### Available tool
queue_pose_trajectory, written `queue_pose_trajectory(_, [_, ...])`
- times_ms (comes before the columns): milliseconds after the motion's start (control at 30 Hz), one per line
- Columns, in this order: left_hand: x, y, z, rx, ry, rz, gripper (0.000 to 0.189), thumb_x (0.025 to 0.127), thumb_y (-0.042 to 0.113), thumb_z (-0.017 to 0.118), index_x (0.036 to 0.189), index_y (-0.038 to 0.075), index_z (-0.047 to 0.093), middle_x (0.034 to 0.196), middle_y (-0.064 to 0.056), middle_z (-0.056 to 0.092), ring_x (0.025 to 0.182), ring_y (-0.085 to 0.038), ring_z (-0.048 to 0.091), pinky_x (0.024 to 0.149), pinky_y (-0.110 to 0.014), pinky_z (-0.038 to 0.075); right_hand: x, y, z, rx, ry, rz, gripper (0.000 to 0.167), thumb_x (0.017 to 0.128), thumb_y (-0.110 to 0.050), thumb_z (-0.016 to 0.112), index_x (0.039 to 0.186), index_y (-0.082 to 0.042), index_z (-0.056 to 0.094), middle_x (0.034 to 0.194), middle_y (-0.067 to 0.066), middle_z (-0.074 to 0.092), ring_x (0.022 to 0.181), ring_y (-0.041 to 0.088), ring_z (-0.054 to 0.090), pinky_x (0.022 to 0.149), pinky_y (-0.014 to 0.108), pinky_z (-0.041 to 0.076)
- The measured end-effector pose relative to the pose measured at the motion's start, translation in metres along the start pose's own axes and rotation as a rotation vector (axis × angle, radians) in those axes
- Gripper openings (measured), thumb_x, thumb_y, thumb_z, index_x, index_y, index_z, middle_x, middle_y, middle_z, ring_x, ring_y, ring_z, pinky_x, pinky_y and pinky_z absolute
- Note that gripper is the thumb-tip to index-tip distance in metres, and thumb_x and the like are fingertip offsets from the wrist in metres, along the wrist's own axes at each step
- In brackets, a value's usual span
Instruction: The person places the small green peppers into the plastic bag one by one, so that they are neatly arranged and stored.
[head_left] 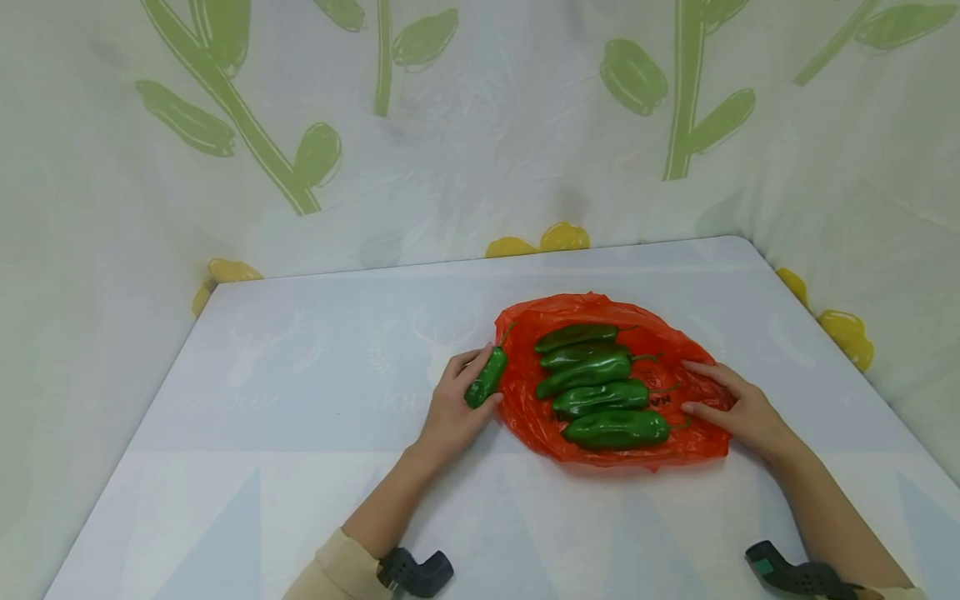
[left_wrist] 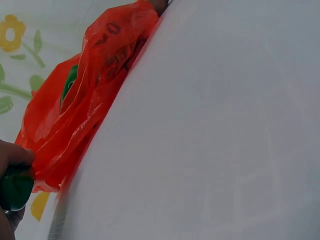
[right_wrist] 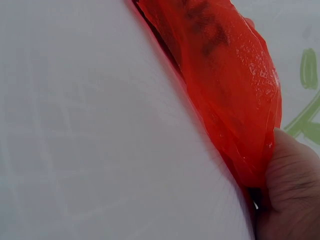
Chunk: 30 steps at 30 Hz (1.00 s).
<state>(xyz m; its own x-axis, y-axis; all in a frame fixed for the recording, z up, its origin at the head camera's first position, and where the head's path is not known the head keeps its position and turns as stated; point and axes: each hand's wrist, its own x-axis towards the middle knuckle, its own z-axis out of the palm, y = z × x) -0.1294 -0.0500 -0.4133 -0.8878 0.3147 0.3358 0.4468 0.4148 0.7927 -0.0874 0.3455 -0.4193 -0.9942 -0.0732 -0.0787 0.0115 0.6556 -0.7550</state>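
Several long green peppers (head_left: 592, 373) lie side by side on the spread red plastic bag (head_left: 573, 307), their stems pointing right. At the bag's left edge, my left hand (head_left: 456, 404) grips another green pepper (head_left: 487, 379) between thumb and fingers, its stem angled up over the bag. The left wrist view catches that pepper's blunt end (left_wrist: 16, 189). Over the right side of the bag reaches my right hand (head_left: 738, 412), its thumb and fingers spread apart and touching the plastic. From the right wrist, the thumb (right_wrist: 290, 165) shows at the bag's edge.
Both hands work over a white table (head_left: 300, 375) with pale blue printing. A whitish sheet (head_left: 480, 150) with green plants and yellow flowers rises behind and beside it. Dark wrist mounts (head_left: 416, 572) sit on both forearms.
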Motion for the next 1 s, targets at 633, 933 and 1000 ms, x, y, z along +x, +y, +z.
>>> queue_pose_trajectory(633, [0.009, 0.015, 0.008, -0.014, 0.009, 0.095, 0.063, 0.083, 0.005, 0.069, 0.141, 0.007, 0.045, 0.132, -0.014, 0.046, 0.119, -0.028, 0.050, 0.091, -0.041, 0.051, 0.000, 0.004, 0.000, 0.066, 0.001, -0.012, 0.062, 0.089, -0.026, 0.066, 0.144, -0.017, 0.040, 0.144, 0.020, 0.035, 0.131, 0.034, 0.027, 0.096, 0.068, 0.032])
queue_pose_trajectory(933, [0.015, 0.021, 0.013, -0.053, -0.009, 0.149, 0.062, 0.082, 0.001, 0.070, 0.139, 0.007, 0.047, 0.133, -0.013, 0.049, 0.124, -0.027, 0.048, 0.095, -0.039, 0.048, -0.001, 0.001, 0.001, 0.017, 0.011, -0.010, 0.061, 0.089, -0.028, 0.066, 0.144, -0.018, 0.040, 0.140, 0.016, 0.039, 0.126, 0.022, 0.033, 0.096, 0.062, 0.038])
queue_pose_trajectory(1000, [0.016, 0.023, 0.015, -0.053, -0.014, 0.149, 0.062, 0.081, 0.001, 0.070, 0.139, 0.007, 0.048, 0.133, -0.012, 0.050, 0.124, -0.027, 0.048, 0.095, -0.040, 0.048, -0.001, 0.001, 0.001, 0.016, 0.009, -0.007, 0.061, 0.089, -0.029, 0.066, 0.144, -0.019, 0.040, 0.140, 0.015, 0.039, 0.126, 0.020, 0.034, 0.096, 0.062, 0.038])
